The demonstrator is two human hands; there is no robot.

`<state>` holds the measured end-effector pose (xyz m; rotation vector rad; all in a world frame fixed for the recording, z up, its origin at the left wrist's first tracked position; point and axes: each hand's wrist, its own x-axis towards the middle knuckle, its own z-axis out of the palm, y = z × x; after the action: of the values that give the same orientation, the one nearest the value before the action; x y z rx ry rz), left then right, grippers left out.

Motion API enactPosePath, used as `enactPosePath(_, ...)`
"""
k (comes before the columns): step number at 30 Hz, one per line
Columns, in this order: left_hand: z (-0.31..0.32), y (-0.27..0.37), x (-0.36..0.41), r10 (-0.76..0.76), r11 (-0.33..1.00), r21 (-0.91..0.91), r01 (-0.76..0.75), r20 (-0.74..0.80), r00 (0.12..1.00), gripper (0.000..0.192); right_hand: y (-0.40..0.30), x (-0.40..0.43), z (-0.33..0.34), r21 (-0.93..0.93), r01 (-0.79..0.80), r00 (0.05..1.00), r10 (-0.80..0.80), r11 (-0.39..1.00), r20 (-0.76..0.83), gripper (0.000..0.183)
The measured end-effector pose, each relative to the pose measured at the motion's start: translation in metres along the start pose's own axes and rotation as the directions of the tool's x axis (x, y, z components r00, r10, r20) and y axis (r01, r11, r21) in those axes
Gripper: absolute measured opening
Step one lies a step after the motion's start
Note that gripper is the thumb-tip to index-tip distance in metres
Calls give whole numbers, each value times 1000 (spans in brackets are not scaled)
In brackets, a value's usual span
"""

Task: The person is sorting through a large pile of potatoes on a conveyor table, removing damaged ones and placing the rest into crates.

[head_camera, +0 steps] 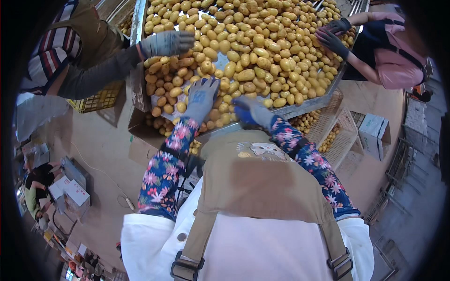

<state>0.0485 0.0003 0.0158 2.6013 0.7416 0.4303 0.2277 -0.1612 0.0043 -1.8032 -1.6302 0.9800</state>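
Note:
A heap of yellow potatoes [260, 52] spreads over a metal-edged sorting table [299, 107] before me. My left hand [202, 96], in a grey-blue work glove, rests palm down on the potatoes near the table's front left, fingers slightly apart. To its right, my right hand [251, 110] hovers at the front rim, blurred by motion. Its blue-palmed glove is close to several potatoes, and I cannot tell whether it grips one. Below the table's left front corner, an open cardboard box [139, 123] contains potatoes, partly hidden by my left arm.
At the left, a co-worker's gloved hand [167, 44] reaches over the potatoes. Another co-worker's dark-gloved hands [332, 37] touch the heap at the right. Plastic crates [342, 140] and a carton [374, 135] stand right of me. A yellow crate [96, 98] sits left.

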Motion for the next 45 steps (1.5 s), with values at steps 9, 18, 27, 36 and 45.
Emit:
enactPosePath(9,26,-42,13,-154,984,-8,177,451,879,39,9,-40,-19,-439,26,956,-151,898,-251,35)
enactPosePath(18,-13,58,6,9,863,-493,114,240,971,60,-16,-24,-28,414,65,991,-9,908,-135,51)
enactPosePath(27,39,58,72,213,952,-237,-194,54,976,42,8,-85,-40,587,-75,967,202,806,-154,43)
enactPosePath(36,63,69,114,-27,1000,9,26,519,855,43,2,-95,-55,1000,-8,843,539,-3,8,59)
enactPosePath(45,-4,101,45,86,537,-803,259,357,930,50,-33,-92,-79,946,-218,916,386,241,113,53)
